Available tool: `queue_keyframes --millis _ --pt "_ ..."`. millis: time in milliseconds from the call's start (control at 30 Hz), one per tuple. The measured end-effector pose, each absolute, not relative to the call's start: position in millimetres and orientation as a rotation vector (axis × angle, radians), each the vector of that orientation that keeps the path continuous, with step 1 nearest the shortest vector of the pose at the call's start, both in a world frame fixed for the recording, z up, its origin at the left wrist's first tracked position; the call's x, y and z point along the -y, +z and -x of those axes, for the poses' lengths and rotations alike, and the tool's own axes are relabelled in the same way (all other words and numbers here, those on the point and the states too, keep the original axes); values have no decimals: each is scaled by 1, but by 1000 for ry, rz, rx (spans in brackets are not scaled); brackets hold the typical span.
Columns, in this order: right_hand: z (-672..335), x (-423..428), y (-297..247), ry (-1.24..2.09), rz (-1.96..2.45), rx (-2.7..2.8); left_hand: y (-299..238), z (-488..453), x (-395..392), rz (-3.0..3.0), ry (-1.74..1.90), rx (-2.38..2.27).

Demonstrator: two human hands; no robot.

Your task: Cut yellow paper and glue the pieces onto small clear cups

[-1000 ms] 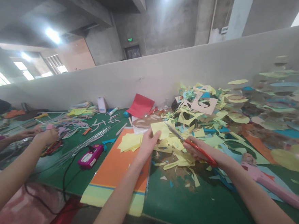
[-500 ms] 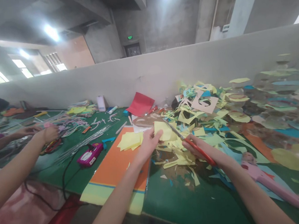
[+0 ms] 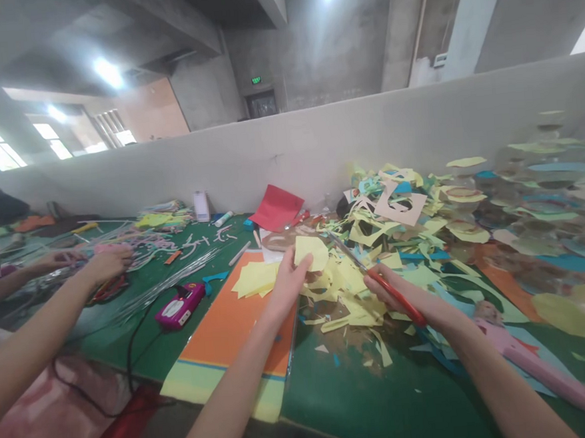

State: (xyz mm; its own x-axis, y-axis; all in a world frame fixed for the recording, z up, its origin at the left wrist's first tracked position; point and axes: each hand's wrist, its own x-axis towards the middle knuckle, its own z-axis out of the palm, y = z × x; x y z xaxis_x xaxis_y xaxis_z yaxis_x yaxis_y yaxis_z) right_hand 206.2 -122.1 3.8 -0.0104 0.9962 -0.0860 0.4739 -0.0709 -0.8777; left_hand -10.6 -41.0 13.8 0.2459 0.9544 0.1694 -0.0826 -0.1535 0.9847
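- Sheets (image 3: pixel 223 330), orange uppermost, reach the tabletop's (image 3: pixel 345 395) near edge, perhaps serving as a flat base.
- Right hand (image 3: pixel 406 286): fingers wrapped around the red handles of the scissors (image 3: pixel 390 292), blades pointing toward the far edge, a grip that likely leaves them free to open.
- Left hand (image 3: pixel 287 278): fingers pinching a yellow piece (image 3: pixel 311 251) by its near left side, between the tabletop's near and far edges, apart from the blades, presumably leaving its right side exposed.
- Yellow papers (image 3: pixel 254 278) lie on the sheets' far end, likely for easy reach.
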Motion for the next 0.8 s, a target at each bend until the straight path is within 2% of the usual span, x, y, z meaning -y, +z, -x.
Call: queue_keyframes --millis 433,800 --pt "-212 118 -13 1009 1623 1665 13 14 41 -1532 1106 -939" --pt "-209 119 -1 974 1592 1654 10 16 39 -1570 1097 -935"
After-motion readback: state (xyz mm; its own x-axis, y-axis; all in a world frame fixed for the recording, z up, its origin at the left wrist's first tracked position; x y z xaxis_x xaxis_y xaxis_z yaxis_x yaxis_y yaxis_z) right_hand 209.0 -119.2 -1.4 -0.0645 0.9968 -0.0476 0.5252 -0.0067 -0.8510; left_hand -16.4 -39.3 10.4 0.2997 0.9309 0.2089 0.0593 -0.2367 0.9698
